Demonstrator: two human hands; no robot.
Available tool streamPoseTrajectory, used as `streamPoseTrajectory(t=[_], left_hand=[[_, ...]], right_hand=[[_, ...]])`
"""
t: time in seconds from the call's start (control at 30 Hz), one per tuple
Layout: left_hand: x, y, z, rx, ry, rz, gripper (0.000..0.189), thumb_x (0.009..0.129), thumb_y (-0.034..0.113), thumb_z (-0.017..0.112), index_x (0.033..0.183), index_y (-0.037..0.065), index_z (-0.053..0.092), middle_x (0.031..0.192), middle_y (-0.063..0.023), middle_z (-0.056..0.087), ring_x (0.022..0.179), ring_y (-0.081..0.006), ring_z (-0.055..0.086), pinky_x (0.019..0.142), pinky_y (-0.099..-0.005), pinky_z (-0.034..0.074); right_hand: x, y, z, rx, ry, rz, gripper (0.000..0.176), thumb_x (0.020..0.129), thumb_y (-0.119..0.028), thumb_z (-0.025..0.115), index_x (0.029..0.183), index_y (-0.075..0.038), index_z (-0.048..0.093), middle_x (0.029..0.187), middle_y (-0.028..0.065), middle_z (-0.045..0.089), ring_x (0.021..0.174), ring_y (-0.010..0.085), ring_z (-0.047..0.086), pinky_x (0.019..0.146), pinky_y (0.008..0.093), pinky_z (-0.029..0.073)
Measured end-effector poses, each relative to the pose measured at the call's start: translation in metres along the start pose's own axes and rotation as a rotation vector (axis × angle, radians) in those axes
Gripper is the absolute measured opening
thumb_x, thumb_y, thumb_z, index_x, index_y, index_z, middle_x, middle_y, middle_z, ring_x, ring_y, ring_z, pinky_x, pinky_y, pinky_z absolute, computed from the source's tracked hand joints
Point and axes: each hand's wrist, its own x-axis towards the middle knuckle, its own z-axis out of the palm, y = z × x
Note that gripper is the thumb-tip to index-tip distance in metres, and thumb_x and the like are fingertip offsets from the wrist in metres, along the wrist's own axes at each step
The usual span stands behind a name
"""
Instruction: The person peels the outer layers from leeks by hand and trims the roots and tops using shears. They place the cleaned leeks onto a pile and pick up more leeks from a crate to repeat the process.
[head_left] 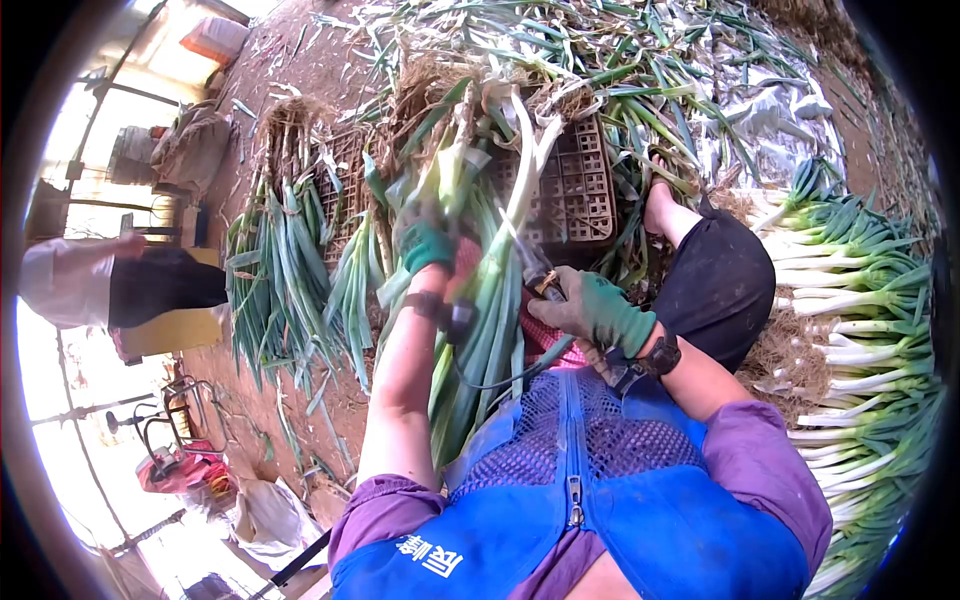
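My left hand, in a grey and green glove and smeared by motion, is closed around a leek with its roots pointing away from me. In my gloved right hand is a dark air gun, its nozzle aimed towards the stalks in the middle. A thin hose curves below it. Between my hands, another leek with a white stalk and long green leaves lies across my lap. Beyond it, a brown plastic crate is partly covered by roots and leaves.
Untrimmed leeks hang over the crate's left side. Cleaned leeks are stacked in a long row at right. Stripped leaves litter the ground ahead. Another person is at far left, near a red-seated metal frame.
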Motion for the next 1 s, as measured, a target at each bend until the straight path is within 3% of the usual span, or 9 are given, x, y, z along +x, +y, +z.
streamPoseTrajectory(t=[0.17, 0.3, 0.47, 0.5, 0.57, 0.63, 0.7, 0.9, 1.0], left_hand=[[0.014, -0.014, 0.003, 0.004, -0.399, -0.242, 0.072, 0.072, 0.031, 0.079, 0.136, 0.010, 0.055, 0.119, -0.0171, 0.068, 0.105, -0.0326, 0.067, 0.094, -0.0425, 0.052], [0.027, -0.047, -0.008, -1.116, -0.664, -0.302, 0.040, 0.082, 0.018, 0.080, 0.116, 0.000, 0.068, 0.101, -0.0034, 0.072, 0.087, -0.0101, 0.066, 0.079, -0.0256, 0.052], [0.014, -0.011, -0.072, -1.077, -0.630, -0.312, 0.039, 0.089, 0.028, 0.074, 0.113, -0.003, 0.069, 0.099, -0.0019, 0.072, 0.086, -0.0093, 0.064, 0.080, -0.0252, 0.051], [0.015, -0.014, -0.071, -1.019, -0.645, -0.370, 0.032, 0.093, 0.017, 0.067, 0.119, 0.000, 0.067, 0.105, -0.0065, 0.072, 0.089, -0.0152, 0.067, 0.081, -0.0281, 0.052], [0.005, -0.024, -0.060, -0.999, -0.606, -0.190, 0.032, 0.094, 0.009, 0.060, 0.125, 0.004, 0.064, 0.110, -0.0119, 0.070, 0.095, -0.0216, 0.068, 0.083, -0.0307, 0.052], [0.006, -0.048, -0.036, -0.366, -0.419, 0.526, 0.044, 0.093, -0.001, 0.049, 0.134, 0.013, 0.059, 0.120, -0.0212, 0.065, 0.103, -0.0328, 0.067, 0.085, -0.0354, 0.054], [-0.001, -0.051, -0.021, -0.452, -0.603, 0.264, 0.043, 0.094, 0.003, 0.049, 0.134, 0.014, 0.059, 0.122, -0.0167, 0.067, 0.101, -0.0347, 0.066, 0.088, -0.0386, 0.053], [-0.008, -0.043, -0.013, -0.696, -0.700, -0.041, 0.035, 0.095, 0.011, 0.050, 0.128, 0.011, 0.063, 0.116, -0.0103, 0.070, 0.098, -0.0281, 0.068, 0.088, -0.0354, 0.052], [-0.012, -0.034, -0.016, -0.803, -0.692, -0.286, 0.034, 0.092, 0.028, 0.063, 0.116, 0.005, 0.069, 0.103, -0.0099, 0.072, 0.090, -0.0198, 0.067, 0.081, -0.0308, 0.051]], right_hand=[[0.003, 0.004, 0.005, -0.030, -0.020, 0.024, 0.067, 0.080, -0.054, 0.067, 0.114, 0.003, 0.061, 0.101, 0.0279, 0.068, 0.100, 0.0394, 0.067, 0.089, 0.0429, 0.051], [0.007, 0.006, 0.001, 0.116, 0.049, -0.074, 0.068, 0.079, -0.055, 0.067, 0.115, 0.002, 0.062, 0.099, 0.0271, 0.068, 0.097, 0.0383, 0.067, 0.087, 0.0422, 0.051], [0.005, -0.014, -0.004, 0.085, -0.039, -0.158, 0.058, 0.083, -0.044, 0.070, 0.118, 0.001, 0.060, 0.089, 0.0169, 0.067, 0.083, 0.0252, 0.066, 0.079, 0.0369, 0.051], [0.007, -0.018, -0.005, 0.119, -0.066, -0.159, 0.061, 0.082, -0.047, 0.069, 0.117, 0.002, 0.060, 0.088, 0.0153, 0.067, 0.084, 0.0239, 0.066, 0.078, 0.0357, 0.051], [0.033, -0.011, 0.000, 0.125, -0.024, -0.174, 0.064, 0.081, -0.051, 0.067, 0.117, 0.001, 0.060, 0.087, 0.0148, 0.068, 0.082, 0.0243, 0.066, 0.077, 0.0346, 0.051], [0.055, -0.014, -0.007, 0.108, 0.026, -0.169, 0.065, 0.081, -0.055, 0.064, 0.115, 0.000, 0.062, 0.086, 0.0132, 0.068, 0.078, 0.0240, 0.066, 0.076, 0.0332, 0.052], [0.081, -0.022, -0.016, 0.063, -0.019, -0.133, 0.062, 0.081, -0.054, 0.064, 0.110, 0.001, 0.065, 0.083, 0.0130, 0.068, 0.074, 0.0228, 0.065, 0.073, 0.0341, 0.052], [0.159, -0.022, -0.040, 0.229, -0.025, 0.089, 0.055, 0.081, -0.050, 0.064, 0.091, 0.004, 0.069, 0.073, 0.0159, 0.068, 0.063, 0.0200, 0.064, 0.059, 0.0342, 0.052], [0.161, -0.024, -0.041, 0.105, -0.022, -0.070, 0.058, 0.082, -0.044, 0.063, 0.103, 0.010, 0.065, 0.070, 0.0158, 0.066, 0.050, 0.0188, 0.060, 0.050, 0.0330, 0.051]])
